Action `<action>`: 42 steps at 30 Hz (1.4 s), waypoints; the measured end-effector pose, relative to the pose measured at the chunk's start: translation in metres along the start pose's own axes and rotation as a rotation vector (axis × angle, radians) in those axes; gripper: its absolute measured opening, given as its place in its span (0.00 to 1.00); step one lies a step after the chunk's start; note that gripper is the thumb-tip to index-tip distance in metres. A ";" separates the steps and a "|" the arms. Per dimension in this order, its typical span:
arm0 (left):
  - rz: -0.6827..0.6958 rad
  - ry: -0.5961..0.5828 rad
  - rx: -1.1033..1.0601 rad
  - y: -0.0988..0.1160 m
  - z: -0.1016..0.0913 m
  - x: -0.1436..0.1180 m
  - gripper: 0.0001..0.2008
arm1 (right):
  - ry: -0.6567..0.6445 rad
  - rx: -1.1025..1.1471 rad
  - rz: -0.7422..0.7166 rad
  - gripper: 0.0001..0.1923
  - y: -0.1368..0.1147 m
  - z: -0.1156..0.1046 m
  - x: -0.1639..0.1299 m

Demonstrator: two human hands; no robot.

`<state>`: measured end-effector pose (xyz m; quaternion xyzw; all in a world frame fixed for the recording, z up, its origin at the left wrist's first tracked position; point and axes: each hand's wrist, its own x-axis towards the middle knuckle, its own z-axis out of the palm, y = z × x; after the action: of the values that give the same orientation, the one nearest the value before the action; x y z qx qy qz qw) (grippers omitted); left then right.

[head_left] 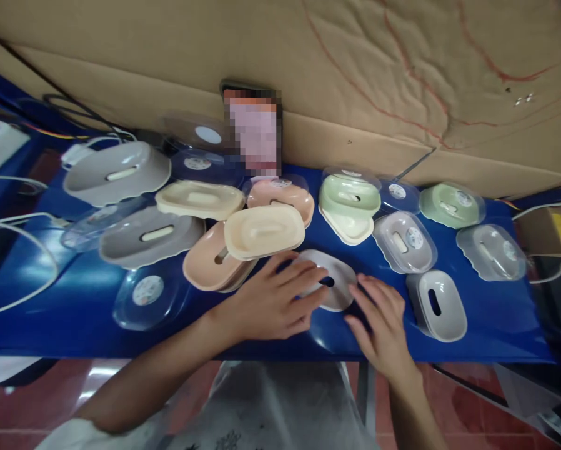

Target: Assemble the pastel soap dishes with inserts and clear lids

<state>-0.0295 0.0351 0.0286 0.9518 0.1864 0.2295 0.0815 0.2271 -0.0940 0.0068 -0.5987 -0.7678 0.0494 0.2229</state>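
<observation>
Since left hand [280, 300] hid left part of pale-grey, oval, slotted plastic piece [342, 289] on blue tabletop [500, 325], couldn't tell if it pinched. Right hand [378, 315] spread, thumb apart, at piece's right edge.

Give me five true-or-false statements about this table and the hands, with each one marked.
1. The left-hand grip lies over part of the pale grey, rounded plastic piece with a dark slot. True.
2. The right-hand grip holds a metal spoon. False: it is at the pale grey piece's right edge; no spoon shows.
3. The flat tabletop is red. False: it is blue.
4. The dark-framed device with a pixelated screen stands in front of the brown cardboard sheet. True.
5. In this view, the cream, rounded plastic piece nearest the left-hand grip partly hides a peach plastic container. True.
</observation>
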 end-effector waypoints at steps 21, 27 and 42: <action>0.111 -0.021 0.095 0.005 0.017 -0.008 0.15 | 0.045 -0.031 0.107 0.20 -0.026 0.018 -0.003; -0.117 -0.242 -0.062 -0.021 0.012 -0.012 0.41 | -0.020 -0.042 -0.017 0.19 -0.045 0.032 0.014; -0.271 -0.232 -0.243 -0.024 0.009 -0.016 0.42 | -0.064 -0.091 -0.129 0.19 -0.030 0.031 0.034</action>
<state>-0.0462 0.0498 0.0086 0.9213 0.2731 0.1260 0.2465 0.1818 -0.0649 -0.0010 -0.5557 -0.8128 0.0191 0.1735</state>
